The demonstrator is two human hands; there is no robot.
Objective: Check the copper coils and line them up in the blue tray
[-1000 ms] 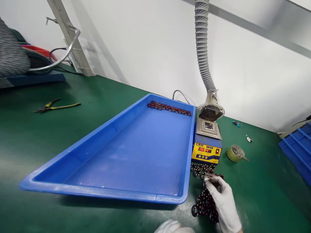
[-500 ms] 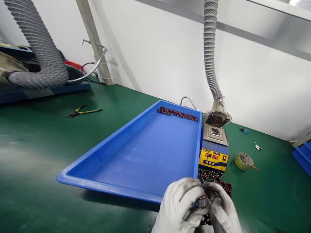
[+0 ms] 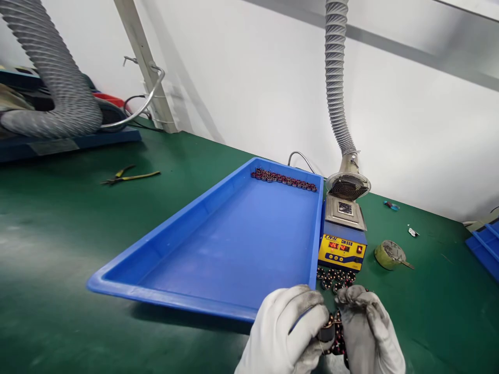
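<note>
My left hand, in a white glove with greyed fingertips, grips a small dark wire-wound coil with copper wire around it, near the tray's front right corner. My right hand, gloved alike, is just right of the coil, its fingers curled and pressed together; whatever they hold, if anything, is hidden. More coils lie grouped on the green bench beyond and between my hands. The large blue tray stands to the left, with rows of coils along its far end.
Right of the tray stands a yellow-and-blue solder pot under an extraction hose. A metal cup with a handle sits beside it. Yellow-handled cutters lie on the green bench at left. Another blue tray is at far right.
My right hand has moved away from the coil, slightly to the right. My left hand keeps the coil and has turned it a little. The view has shifted slightly.
</note>
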